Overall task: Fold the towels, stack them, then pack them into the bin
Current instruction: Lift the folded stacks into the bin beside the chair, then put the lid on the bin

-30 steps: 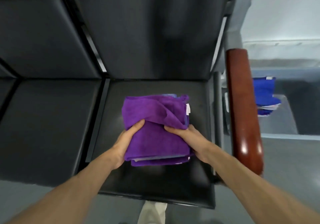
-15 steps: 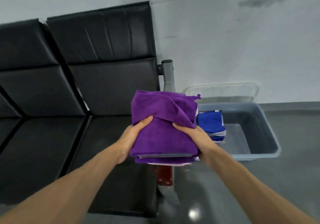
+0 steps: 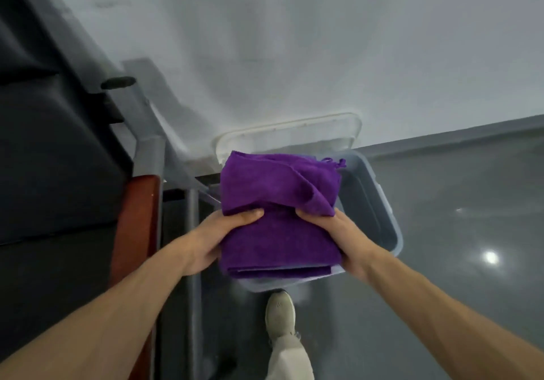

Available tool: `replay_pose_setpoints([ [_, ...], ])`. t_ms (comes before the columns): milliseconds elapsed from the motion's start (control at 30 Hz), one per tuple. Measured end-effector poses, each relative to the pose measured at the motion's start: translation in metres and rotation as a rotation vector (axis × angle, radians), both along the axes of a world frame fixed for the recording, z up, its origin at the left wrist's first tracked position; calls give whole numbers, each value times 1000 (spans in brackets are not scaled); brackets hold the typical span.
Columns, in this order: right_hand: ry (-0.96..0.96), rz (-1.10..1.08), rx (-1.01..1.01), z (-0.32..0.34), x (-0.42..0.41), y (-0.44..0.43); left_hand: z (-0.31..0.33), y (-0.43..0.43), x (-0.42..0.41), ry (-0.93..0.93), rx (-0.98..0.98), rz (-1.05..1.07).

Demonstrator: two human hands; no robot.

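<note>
A stack of folded purple towels [image 3: 279, 218] hangs in the air directly over the grey plastic bin [image 3: 374, 203] on the floor. My left hand [image 3: 212, 241] grips the stack's left side, thumb on top. My right hand [image 3: 344, 238] grips the right side the same way. The top towel is rumpled, with a loose corner at the far right. The stack hides most of the bin's inside, so what lies in it cannot be seen.
The bin's clear lid [image 3: 288, 135] leans against the white wall behind it. The black bench [image 3: 53, 173] with its wooden armrest [image 3: 135, 226] stands at the left. My shoe [image 3: 279, 315] is on the shiny grey floor just before the bin.
Both hands have carried the towel stack off the bench seat and to the right, to a spot over the bin. The view has swung right and down with it.
</note>
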State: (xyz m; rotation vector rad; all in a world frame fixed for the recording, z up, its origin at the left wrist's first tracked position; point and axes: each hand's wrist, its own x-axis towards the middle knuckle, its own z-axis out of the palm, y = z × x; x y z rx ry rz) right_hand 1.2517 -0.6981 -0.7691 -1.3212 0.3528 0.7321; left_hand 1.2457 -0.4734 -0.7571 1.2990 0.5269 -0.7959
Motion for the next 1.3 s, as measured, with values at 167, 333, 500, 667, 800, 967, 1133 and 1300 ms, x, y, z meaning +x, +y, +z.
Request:
replay_pose_setpoints([
  [167,114,-16,-28,-49,52,-26,-56,-33,49,110,11,33],
  [333,214,-33,-72,-88,88,-73,-96,-87,87,181,35,95],
  [500,267,5,-152,-121,123,-123,-130,-143,116,262,52,178],
  [667,202,-15,-312,-184,158,-154,-181,-186,154,368,-19,283],
  [800,183,-35,-340,-250,184,-169,-247,-211,187,398,-3,306],
  [967,115,-24,-455,-331,203,-166,-337,-220,204,397,-4,368],
  [1133,159,20,-457,-388,222,-164,-401,-227,193,379,4,443],
  [1300,233,122,-542,-399,217,-164,-421,-239,187,324,150,382],
])
